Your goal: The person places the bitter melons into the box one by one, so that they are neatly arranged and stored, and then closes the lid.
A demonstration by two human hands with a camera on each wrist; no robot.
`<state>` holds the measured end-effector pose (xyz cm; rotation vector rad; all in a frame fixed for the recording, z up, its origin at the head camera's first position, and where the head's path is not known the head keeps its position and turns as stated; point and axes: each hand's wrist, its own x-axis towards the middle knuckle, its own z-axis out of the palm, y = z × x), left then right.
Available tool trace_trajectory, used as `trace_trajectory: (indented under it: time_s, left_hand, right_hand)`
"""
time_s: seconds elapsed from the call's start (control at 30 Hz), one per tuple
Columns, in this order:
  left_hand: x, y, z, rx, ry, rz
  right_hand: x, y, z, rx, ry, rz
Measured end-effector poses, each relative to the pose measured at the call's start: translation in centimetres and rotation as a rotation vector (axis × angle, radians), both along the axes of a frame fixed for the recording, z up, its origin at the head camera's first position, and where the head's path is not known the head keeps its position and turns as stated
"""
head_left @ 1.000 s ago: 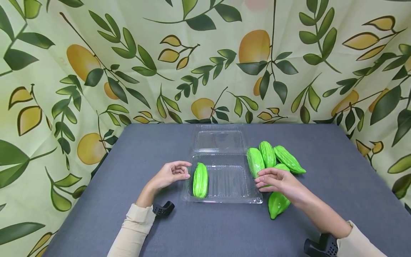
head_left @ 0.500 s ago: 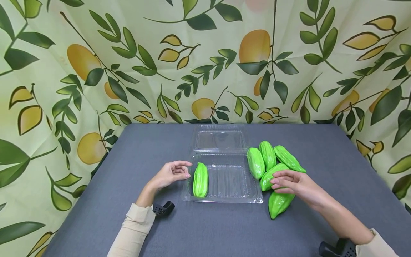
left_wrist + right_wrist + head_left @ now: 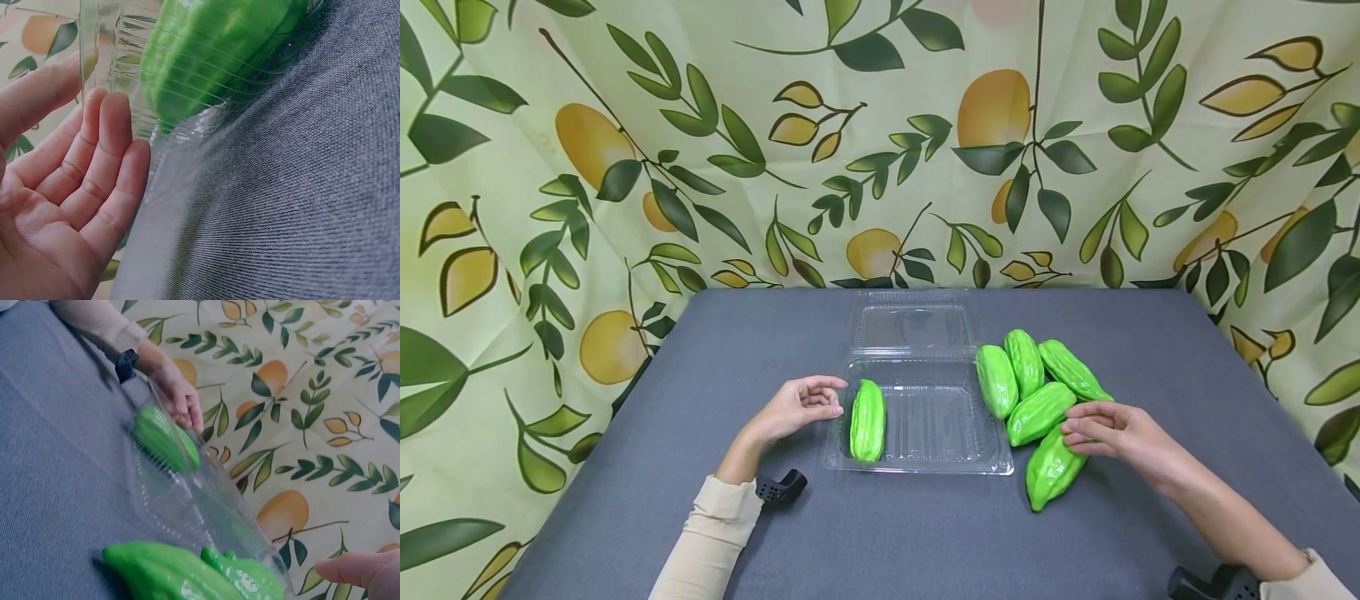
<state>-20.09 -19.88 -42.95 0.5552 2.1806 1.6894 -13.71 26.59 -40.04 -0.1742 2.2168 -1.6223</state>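
Inside the left part of a clear plastic clamshell box [image 3: 936, 425] lies one green bitter melon [image 3: 868, 421]. My left hand [image 3: 793, 408] is at the box's left edge, its fingertips at the clear wall in the left wrist view. Several more bitter melons [image 3: 1041, 414] are grouped along the box's right side. Loosely bent, the fingers of my right hand [image 3: 1123, 433] hover at the upper end of the nearest bitter melon [image 3: 1052, 471]; whether they touch it I cannot tell. Only the thumb [image 3: 353, 569] of that hand shows in the right wrist view.
The box's lid [image 3: 915, 323] lies folded back toward the far edge of the grey table [image 3: 760, 333]. Behind and at the sides hangs a leaf-and-fruit patterned cloth [image 3: 880, 167]. Each wrist bears a black camera [image 3: 781, 487].
My right hand has moved right and toward me, from the box's right edge across the pile to the nearest bitter melon. My left hand and the box have stayed in place.
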Motion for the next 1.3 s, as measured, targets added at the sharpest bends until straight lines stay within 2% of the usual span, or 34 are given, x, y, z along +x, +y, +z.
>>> trace_trajectory:
  time_s: [0.3, 0.63, 0.83, 1.1, 1.3]
  left_hand:
    - [0.0, 0.0, 0.2, -0.013, -0.003, 0.014]
    - [0.1, 0.1, 0.2, -0.014, -0.008, 0.007]
    - [0.0, 0.1, 0.2, -0.034, 0.001, 0.013]
    - [-0.3, 0.0, 0.8, -0.09, 0.01, 0.0]
    - [-0.4, -0.2, 1.1, -0.128, 0.015, -0.004]
  right_hand:
    - [0.1, 1.5, -0.4, 0.027, -0.026, -0.025]
    - [0.4, 2.9, -0.9, 0.129, -0.051, -0.035]
    - [0.5, 3.3, -1.5, 0.169, -0.144, -0.085]
    - [0.4, 3.7, -3.0, 0.131, -0.267, -0.098]
    - [0.3, 3.3, -3.2, 0.11, -0.293, -0.113]
